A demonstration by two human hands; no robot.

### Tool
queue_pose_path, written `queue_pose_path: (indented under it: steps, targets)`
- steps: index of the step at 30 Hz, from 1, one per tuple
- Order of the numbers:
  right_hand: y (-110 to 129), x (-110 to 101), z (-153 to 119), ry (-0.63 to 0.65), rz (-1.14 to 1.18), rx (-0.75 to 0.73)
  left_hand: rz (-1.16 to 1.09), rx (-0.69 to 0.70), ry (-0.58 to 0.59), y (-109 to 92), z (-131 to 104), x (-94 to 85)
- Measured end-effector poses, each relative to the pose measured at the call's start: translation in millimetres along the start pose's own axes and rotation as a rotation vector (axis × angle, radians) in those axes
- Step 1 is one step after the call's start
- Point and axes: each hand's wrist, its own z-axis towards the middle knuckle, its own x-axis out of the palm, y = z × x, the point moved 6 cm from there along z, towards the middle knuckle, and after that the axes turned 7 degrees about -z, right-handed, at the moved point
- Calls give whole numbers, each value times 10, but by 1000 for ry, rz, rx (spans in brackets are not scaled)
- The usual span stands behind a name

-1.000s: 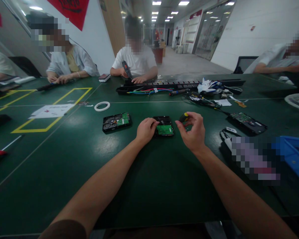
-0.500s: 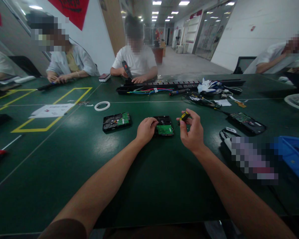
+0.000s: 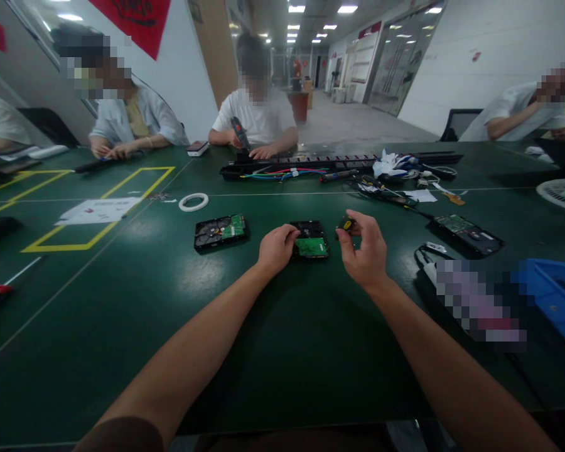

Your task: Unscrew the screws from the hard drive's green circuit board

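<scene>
A hard drive (image 3: 311,246) lies in front of me with its green circuit board facing up. My left hand (image 3: 279,247) grips its left edge, fingers closed and thumb pressed in. Pinched in my right hand (image 3: 365,248) is a small screwdriver (image 3: 346,223) with a black and yellow handle. Its thin shaft slants down toward the right side of the board; I cannot tell whether the tip touches. Another hard drive (image 3: 221,231) rests to the left, apart from my hands. A third hard drive (image 3: 466,232) lies off to the right.
A white tape ring (image 3: 193,202) and paper (image 3: 98,210) lie left on the green table (image 3: 245,351). Cables and a long black rail (image 3: 306,164) stretch across the back. A blue bin (image 3: 558,301) stands right. A red-handled screwdriver (image 3: 2,292) is far left. Co-workers sit opposite.
The screwdriver handle has turned slightly in my right fingers, and the fingers have shifted a little. My left hand and the hard drive stay in place.
</scene>
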Motion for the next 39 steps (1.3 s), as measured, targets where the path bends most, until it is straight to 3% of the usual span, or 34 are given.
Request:
queue_pose_path:
  steps: [7,15,24,34,39]
  targets:
    - [-53,99,-52,100,148,99,3,12,-15,-17,-4,-6]
    - [-8,-13,-7,3,-14,9,-27,40,-26,1,12,2]
    - [-69,88,-56,71,125,78,-13,59,-8,-19,1,-7]
    - [1,-7,1,5,-23,16,-12,72,-13,18,-7,22]
    - [-66,55,-36,45,55,55,-15,83,-16,-1,-5,15]
